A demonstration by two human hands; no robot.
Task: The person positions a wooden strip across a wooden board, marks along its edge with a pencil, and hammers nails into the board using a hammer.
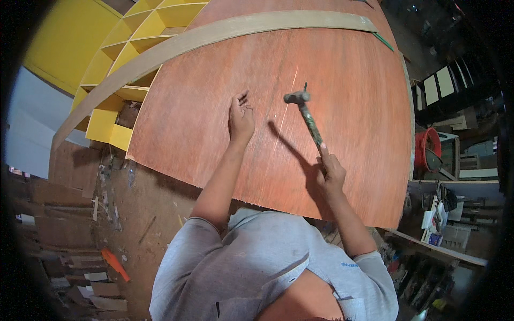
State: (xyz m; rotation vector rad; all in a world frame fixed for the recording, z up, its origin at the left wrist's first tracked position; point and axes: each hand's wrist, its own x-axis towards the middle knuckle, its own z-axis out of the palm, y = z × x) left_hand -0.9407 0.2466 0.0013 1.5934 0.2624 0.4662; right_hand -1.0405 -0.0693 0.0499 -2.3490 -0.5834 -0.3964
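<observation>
My right hand [333, 174] is wrapped round the handle of a claw hammer [309, 120], whose dark head is raised over a reddish-brown plywood sheet [203, 107]. The hammer's shadow falls on the sheet to its left. My left hand [242, 117] is held over the sheet, left of the hammer, its fingers curled in; whatever they hold, if anything, is too small to name. Between the two hands, a small pale speck shows on the wood near a thin light line [292, 88] that runs along the surface.
A long wooden strip [241, 28] lies across the far part of the sheet and over a yellow compartmented frame [115, 67] at left. A green object [383, 41] pokes out at its right end. To the right stands a red bucket [428, 147]. An orange object [115, 265] lies lower left.
</observation>
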